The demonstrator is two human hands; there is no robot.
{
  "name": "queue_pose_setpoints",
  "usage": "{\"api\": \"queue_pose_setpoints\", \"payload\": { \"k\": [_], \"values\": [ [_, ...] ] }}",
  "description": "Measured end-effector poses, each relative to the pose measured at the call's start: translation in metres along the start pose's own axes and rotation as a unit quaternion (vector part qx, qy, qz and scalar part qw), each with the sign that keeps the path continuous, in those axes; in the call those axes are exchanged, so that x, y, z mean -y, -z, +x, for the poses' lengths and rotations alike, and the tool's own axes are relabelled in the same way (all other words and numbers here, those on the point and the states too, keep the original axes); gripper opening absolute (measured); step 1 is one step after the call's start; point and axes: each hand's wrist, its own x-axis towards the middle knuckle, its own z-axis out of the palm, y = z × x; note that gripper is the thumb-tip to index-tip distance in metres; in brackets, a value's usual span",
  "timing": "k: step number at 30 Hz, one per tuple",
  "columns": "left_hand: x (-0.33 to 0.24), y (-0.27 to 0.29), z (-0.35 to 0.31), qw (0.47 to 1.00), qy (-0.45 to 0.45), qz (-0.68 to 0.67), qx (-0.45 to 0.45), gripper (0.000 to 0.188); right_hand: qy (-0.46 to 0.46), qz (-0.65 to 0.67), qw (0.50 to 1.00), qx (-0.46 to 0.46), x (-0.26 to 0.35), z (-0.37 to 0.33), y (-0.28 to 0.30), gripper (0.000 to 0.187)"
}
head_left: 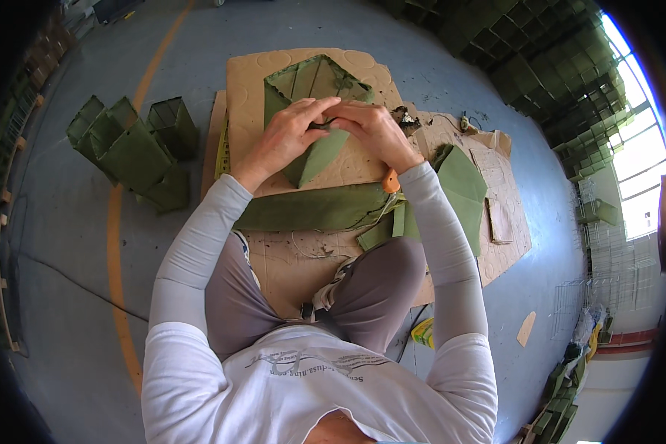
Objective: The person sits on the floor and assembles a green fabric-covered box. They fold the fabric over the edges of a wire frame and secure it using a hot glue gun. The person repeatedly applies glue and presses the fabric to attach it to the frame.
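Note:
A green fabric box (322, 157) with dark-edged sides rests tilted on cardboard, its open top facing up. My left hand (292, 137) and my right hand (377, 133) meet over the box's near rim, with fingers bent and closed at the edge. A thin dark strand (320, 126) shows between the fingertips; how it is held is partly hidden by my fingers. Below my right wrist lies an orange-handled tool (391, 181), its working end not clear. Between the box and my legs stretches a long folded green fabric piece (311, 207).
Cardboard sheets (274, 285) lie beneath the work. Several green fabric boxes (137, 152) stand on the floor at left. Flat green panels (460, 192) lie to the right. Tall stacks of green boxes (525, 66) rise at far right, near wire racks (607, 251). A yellow container (423, 333) sits beside my right knee.

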Motion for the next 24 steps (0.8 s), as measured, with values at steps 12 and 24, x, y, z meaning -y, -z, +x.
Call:
{"api": "queue_pose_setpoints", "payload": {
  "k": [12, 24],
  "values": [
    [0.011, 0.044, -0.017, 0.997, -0.003, 0.068, 0.042, 0.048, 0.081, -0.126, 0.984, -0.1, 0.007, -0.011, -0.039, 0.029],
    [-0.038, 0.014, -0.077, 0.968, -0.165, 0.189, -0.007, 0.041, 0.104, -0.15, 0.978, -0.105, 0.057, -0.07, -0.049, 0.03]
  ]
}}
